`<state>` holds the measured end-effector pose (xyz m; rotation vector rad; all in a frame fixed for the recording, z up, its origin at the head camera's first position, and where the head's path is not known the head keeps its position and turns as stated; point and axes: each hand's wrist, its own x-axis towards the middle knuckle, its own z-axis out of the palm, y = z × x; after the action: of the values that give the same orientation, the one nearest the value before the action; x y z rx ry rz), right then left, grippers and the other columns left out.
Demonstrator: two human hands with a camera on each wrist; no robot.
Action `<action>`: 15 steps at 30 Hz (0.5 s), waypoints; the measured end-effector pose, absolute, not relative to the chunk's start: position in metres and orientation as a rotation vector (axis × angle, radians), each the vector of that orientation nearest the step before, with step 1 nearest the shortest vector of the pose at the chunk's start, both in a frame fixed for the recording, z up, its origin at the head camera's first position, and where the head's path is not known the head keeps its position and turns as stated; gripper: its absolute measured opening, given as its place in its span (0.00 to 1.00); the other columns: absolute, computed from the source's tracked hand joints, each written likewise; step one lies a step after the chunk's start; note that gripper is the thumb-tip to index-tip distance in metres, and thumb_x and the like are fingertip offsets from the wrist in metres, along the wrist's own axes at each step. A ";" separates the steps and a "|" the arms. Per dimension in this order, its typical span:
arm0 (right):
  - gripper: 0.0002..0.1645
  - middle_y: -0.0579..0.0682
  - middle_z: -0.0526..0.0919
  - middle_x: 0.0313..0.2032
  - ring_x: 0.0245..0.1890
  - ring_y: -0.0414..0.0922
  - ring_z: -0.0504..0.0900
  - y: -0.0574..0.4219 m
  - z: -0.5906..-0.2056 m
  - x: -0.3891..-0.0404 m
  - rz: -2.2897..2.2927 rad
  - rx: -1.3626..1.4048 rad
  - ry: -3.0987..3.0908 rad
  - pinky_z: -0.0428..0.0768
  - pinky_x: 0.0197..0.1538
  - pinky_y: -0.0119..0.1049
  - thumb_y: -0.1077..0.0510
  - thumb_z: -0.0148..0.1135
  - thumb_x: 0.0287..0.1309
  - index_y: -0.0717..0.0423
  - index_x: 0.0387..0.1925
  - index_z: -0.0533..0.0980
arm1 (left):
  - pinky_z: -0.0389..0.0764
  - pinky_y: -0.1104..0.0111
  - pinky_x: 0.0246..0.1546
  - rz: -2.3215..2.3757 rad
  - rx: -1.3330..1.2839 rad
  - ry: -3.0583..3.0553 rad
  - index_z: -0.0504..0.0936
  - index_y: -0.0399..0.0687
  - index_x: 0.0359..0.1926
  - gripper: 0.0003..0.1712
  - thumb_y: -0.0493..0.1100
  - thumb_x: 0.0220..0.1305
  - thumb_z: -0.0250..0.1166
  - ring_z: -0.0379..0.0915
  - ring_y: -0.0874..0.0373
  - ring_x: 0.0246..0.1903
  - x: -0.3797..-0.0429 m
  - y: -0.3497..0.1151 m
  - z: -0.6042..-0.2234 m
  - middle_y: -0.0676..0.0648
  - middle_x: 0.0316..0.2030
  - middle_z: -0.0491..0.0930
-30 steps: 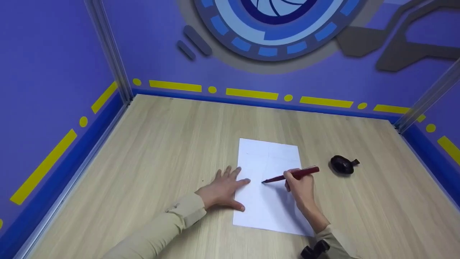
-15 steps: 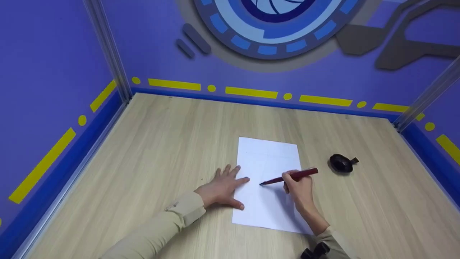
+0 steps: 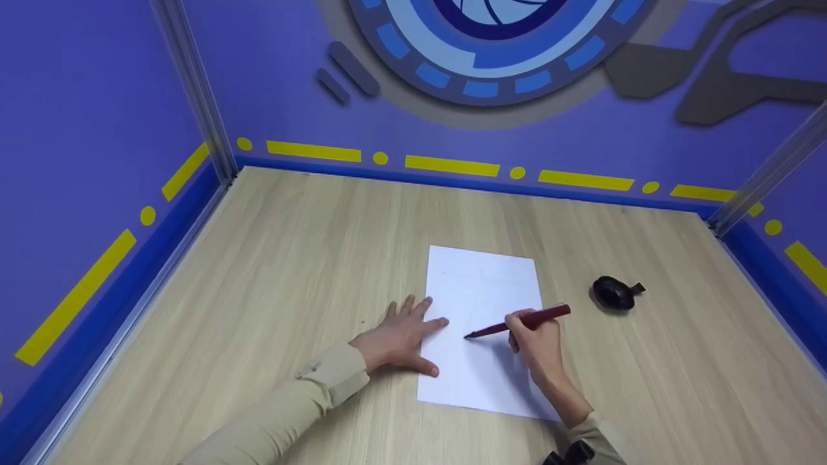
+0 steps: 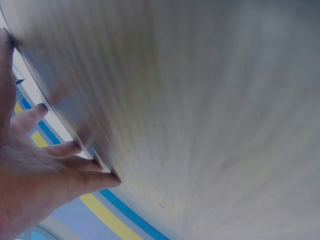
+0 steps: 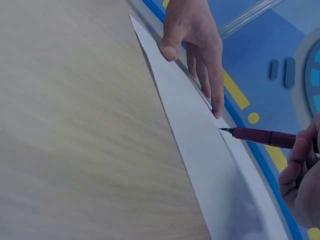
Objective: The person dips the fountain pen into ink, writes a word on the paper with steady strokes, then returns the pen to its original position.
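A white sheet of paper (image 3: 471,381) lies on the wooden table. Across its left edge my left hand (image 3: 399,339) rests with spread fingers, the thumb and index fingertip on the sheet. My right hand (image 3: 539,345) pinches a dark red fountain pen (image 5: 260,136), seen best in the right wrist view. Its metal nib points down and left, at the middle of the paper. Faint thin lines show on the sheet: one runs across near the top, another slants down toward the nib. In the left wrist view the left hand's fingertips press along the paper's edge.
To the right of the paper sits a small black rounded object (image 3: 614,294) with a short stub; its kind is unclear. Purple-blue panels with yellow dashes (image 3: 452,166) wall the table at the back and sides. A black device (image 3: 572,453) is strapped at the right wrist.
The pen's nib has moved a short way down and slightly left over the paper, with my right hand following. My left hand and the paper hold their place.
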<state>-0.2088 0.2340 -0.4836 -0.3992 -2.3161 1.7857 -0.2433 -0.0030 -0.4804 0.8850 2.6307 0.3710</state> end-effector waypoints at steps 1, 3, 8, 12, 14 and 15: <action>0.05 0.47 0.71 0.11 0.12 0.40 0.69 0.234 -0.484 -0.208 1.790 -0.396 -2.318 0.65 0.17 0.30 0.64 0.56 0.55 0.64 0.29 0.74 | 0.44 0.42 0.70 0.364 0.887 2.634 0.59 0.63 0.70 0.53 0.69 0.43 0.68 0.35 0.38 0.73 -0.243 -0.003 -0.480 0.41 0.74 0.44; 0.05 0.48 0.71 0.12 0.13 0.40 0.70 0.234 -0.484 -0.206 1.791 -0.383 -2.327 0.66 0.17 0.30 0.64 0.56 0.56 0.65 0.30 0.75 | 0.45 0.42 0.69 0.354 0.890 2.640 0.59 0.63 0.70 0.53 0.69 0.43 0.68 0.36 0.37 0.73 -0.243 -0.003 -0.480 0.41 0.74 0.44; 0.05 0.48 0.71 0.12 0.13 0.40 0.69 0.233 -0.485 -0.205 1.788 -0.363 -2.328 0.66 0.18 0.30 0.64 0.56 0.56 0.65 0.30 0.75 | 0.44 0.42 0.69 0.356 0.891 2.635 0.58 0.63 0.70 0.53 0.69 0.43 0.68 0.36 0.37 0.73 -0.243 -0.003 -0.480 0.41 0.74 0.44; 0.04 0.47 0.70 0.11 0.12 0.40 0.68 0.232 -0.487 -0.205 1.805 -0.370 -2.315 0.65 0.17 0.29 0.65 0.56 0.55 0.65 0.28 0.74 | 0.45 0.41 0.69 0.379 0.910 2.628 0.60 0.62 0.69 0.52 0.67 0.44 0.69 0.36 0.36 0.72 -0.243 -0.004 -0.480 0.40 0.74 0.44; 0.04 0.46 0.69 0.10 0.11 0.39 0.67 0.231 -0.487 -0.204 1.811 -0.376 -2.312 0.64 0.16 0.29 0.66 0.55 0.55 0.65 0.27 0.74 | 0.46 0.41 0.69 0.390 0.919 2.625 0.60 0.61 0.69 0.51 0.67 0.45 0.69 0.37 0.36 0.72 -0.243 -0.004 -0.480 0.40 0.73 0.45; 0.04 0.46 0.69 0.10 0.11 0.39 0.67 0.231 -0.488 -0.204 1.813 -0.376 -2.310 0.63 0.16 0.29 0.66 0.55 0.54 0.66 0.27 0.74 | 0.46 0.41 0.69 0.394 0.923 2.626 0.60 0.61 0.69 0.51 0.67 0.45 0.69 0.37 0.36 0.72 -0.243 -0.004 -0.480 0.40 0.73 0.45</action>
<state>-0.2038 0.2308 -0.4875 -0.3755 -2.3101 1.8126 -0.2434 -0.0043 -0.4800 0.9232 2.6258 0.3937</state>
